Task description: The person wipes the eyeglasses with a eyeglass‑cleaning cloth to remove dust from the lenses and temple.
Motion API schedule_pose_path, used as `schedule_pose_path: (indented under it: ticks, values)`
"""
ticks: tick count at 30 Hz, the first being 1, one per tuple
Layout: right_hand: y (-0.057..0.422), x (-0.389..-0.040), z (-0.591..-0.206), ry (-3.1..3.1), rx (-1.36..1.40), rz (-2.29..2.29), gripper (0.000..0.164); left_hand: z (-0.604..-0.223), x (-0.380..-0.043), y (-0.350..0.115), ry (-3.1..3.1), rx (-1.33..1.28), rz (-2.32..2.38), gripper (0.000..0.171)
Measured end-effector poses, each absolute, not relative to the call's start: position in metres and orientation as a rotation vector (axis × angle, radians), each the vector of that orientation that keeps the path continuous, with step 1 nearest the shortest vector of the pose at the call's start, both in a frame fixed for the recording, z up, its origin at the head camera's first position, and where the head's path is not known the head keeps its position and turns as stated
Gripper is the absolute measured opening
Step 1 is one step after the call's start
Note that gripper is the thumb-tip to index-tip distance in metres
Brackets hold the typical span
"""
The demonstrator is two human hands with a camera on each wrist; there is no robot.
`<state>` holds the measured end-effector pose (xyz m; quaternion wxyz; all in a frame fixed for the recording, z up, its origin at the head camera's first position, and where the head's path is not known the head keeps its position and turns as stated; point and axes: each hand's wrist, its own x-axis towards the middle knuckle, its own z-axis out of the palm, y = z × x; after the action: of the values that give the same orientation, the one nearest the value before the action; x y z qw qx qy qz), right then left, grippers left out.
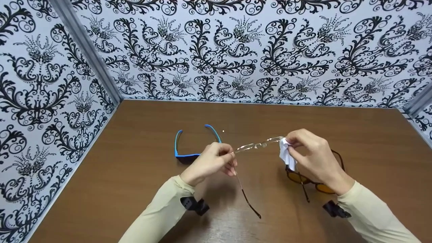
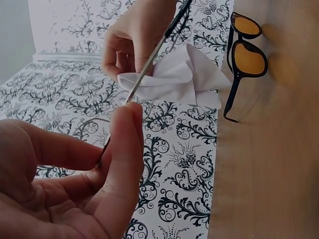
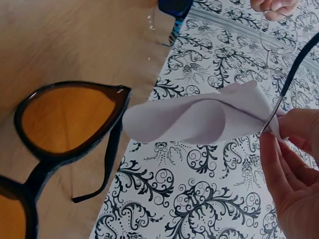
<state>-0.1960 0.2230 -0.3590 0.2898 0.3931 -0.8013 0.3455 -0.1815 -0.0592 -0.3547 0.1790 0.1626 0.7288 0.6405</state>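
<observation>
A pair of thin wire-framed eyeglasses (image 1: 258,145) is held above the table between both hands, its temples pointing toward the person. The left hand (image 1: 214,158) pinches the frame near one hinge with thumb and fingers. At the other end, the right hand (image 1: 314,157) pinches a white cloth (image 1: 287,156) against the frame's corner. In the right wrist view the cloth (image 3: 194,119) hangs in a loose fold from the fingertips, with a dark temple tip beside it. The left wrist view shows a metal temple (image 2: 144,69) running up from the left hand's fingers.
Blue-framed sunglasses (image 1: 187,156) lie on the table behind the left hand, partly covered by it. Below the right hand are dark-framed glasses with orange lenses (image 1: 324,188). Patterned walls (image 1: 236,50) border the brown wooden table (image 1: 152,125) at the back and left.
</observation>
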Motion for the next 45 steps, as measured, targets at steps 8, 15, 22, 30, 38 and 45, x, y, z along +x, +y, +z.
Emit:
schedule_pose_path:
  ticks: [8,15,22,30,38,45]
  values:
    - [0.231,-0.192,-0.368,-2.138,1.185,0.899,0.036,-0.357,-0.183,-0.062,2.066,0.420,1.839,0.019]
    - [0.238,-0.181,-0.373,-2.142,1.273,0.905,0.033,-0.359,-0.187,-0.067,2.089,0.384,1.872,0.018]
    - [0.243,-0.170,-0.377,-2.104,1.343,0.942,0.008,-0.360,-0.192,-0.069,2.121,0.344,1.878,0.018]
    - [0.248,-0.166,-0.376,-2.092,1.398,1.044,0.014,-0.363,-0.197,-0.068,2.164,0.311,1.890,0.017]
    - [0.246,-0.165,-0.365,-2.153,1.450,1.121,0.025,-0.362,-0.199,-0.069,2.216,0.286,1.870,0.018]
    - [0.238,-0.161,-0.358,-2.191,1.477,1.147,0.042,-0.363,-0.200,-0.070,2.227,0.271,1.857,0.019]
